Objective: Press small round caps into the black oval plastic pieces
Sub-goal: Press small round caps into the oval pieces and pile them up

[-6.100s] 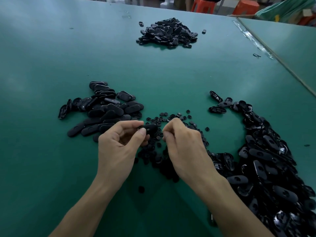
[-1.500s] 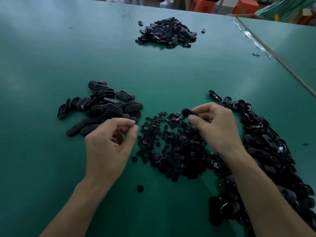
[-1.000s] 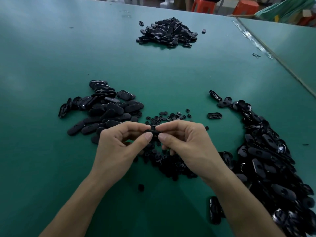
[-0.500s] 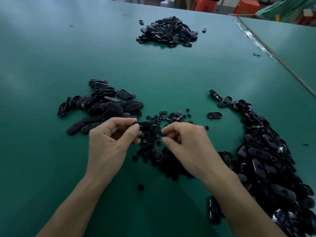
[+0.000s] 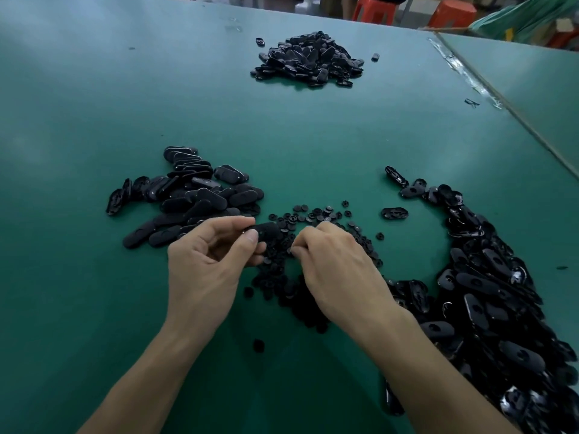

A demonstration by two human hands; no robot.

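My left hand (image 5: 210, 264) pinches a black oval piece (image 5: 268, 230) between thumb and fingers, just above the table. My right hand (image 5: 340, 270) is beside it, fingers curled down onto the heap of small round caps (image 5: 313, 214). Its thumb and forefinger pinch together at a cap on the heap; the fingertips hide the cap itself. The two hands are a small gap apart. A pile of oval pieces (image 5: 194, 198) lies left of the caps. A larger, looser pile of oval pieces (image 5: 488, 296) runs down the right side.
A third heap of black oval pieces (image 5: 308, 59) sits far across the green table (image 5: 94, 104). One loose oval (image 5: 394, 213) lies right of the caps, and a stray cap (image 5: 258, 344) lies between my forearms. A table seam (image 5: 501, 104) runs along the right; red stools (image 5: 372, 7) stand beyond.
My right hand fetched an oval from the right and passed it to the left hand. The hands then parted, and the right hand dropped onto the cap heap.
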